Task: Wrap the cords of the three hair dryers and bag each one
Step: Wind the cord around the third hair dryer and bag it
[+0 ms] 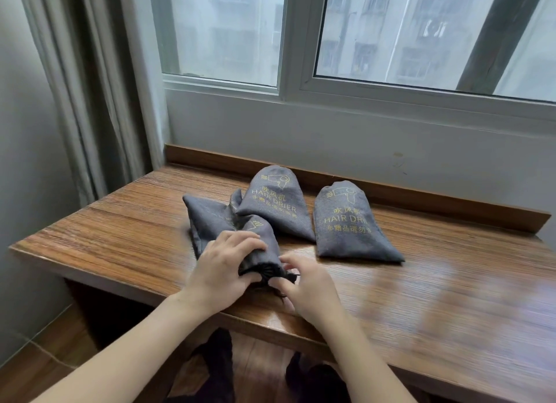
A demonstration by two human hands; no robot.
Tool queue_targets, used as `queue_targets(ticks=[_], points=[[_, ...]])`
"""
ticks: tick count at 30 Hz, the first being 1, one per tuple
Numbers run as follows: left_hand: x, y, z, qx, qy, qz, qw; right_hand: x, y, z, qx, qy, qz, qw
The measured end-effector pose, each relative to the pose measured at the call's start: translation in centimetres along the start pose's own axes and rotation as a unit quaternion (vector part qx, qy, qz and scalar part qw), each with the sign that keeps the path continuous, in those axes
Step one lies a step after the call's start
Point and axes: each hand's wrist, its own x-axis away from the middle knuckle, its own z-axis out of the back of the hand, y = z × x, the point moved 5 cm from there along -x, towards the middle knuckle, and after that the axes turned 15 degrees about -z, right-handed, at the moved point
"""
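Observation:
Three grey cloth bags printed "HAIR DRIER" in yellow lie on the wooden table (421, 297). One bag (278, 204) rests at the back middle, a second bag (349, 222) to its right. The third bag (210, 219) lies nearest me, its gathered dark mouth towards the front edge. My left hand (222, 270) grips that bag's neck from the left. My right hand (307, 282) pinches the black drawstring at the mouth. No hair dryer or cord shows outside the bags.
The table stands against a white wall under a window (361, 41), with a raised wooden back lip (391, 192). A grey curtain (90, 86) hangs at the left. Below the front edge, dark-clothed feet stand on the wooden floor.

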Motion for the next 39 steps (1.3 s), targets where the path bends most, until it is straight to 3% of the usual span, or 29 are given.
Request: queue_targets(ticks=[3,8,13,15,17,21,25,29,35,39], points=[[-0.1,-0.8,0.4,0.046,0.011,0.014,0.999,-0.4,0.0,-0.1,-0.012,0.013,0.03,0.999],[0.3,-1.7,0.9,0.076,-0.003,0.022,0.997,-1.1,0.7,2.1,-0.203,0.027,-0.001,0.979],[0.0,-0.8,1.8,-0.059,0.033,-0.002,0.998,-1.1,-1.3,3.7,-0.294,-0.051,0.019,0.954],[-0.2,-0.1,1.2,-0.092,0.009,-0.035,0.995,-1.1,-1.7,3.3,-0.317,-0.081,0.008,0.945],[0.1,-0.1,0.0,-0.115,-0.045,-0.063,0.99,-1.2,-1.5,3.2,-0.313,-0.076,-0.007,0.947],[0.2,-1.5,-1.0,-0.024,-0.088,-0.012,0.996,-0.7,-0.9,2.6,-0.272,-0.053,-0.029,0.96],[-0.5,-1.4,-1.0,-0.063,-0.102,-0.022,0.993,0.2,-0.6,0.2,-0.12,-0.077,-0.079,0.987],[-0.4,-1.1,-1.2,-0.13,-0.107,-0.024,0.985,-0.1,-1.4,-1.0,0.043,0.023,-0.032,0.998],[-0.8,-0.9,-1.1,-0.249,-0.057,0.043,0.966,0.2,-0.7,1.1,-0.059,-0.026,0.008,0.998],[-1.1,-1.2,-1.2,-0.189,-0.056,0.028,0.98,0.3,1.4,1.5,-0.141,-0.028,-0.037,0.989]])
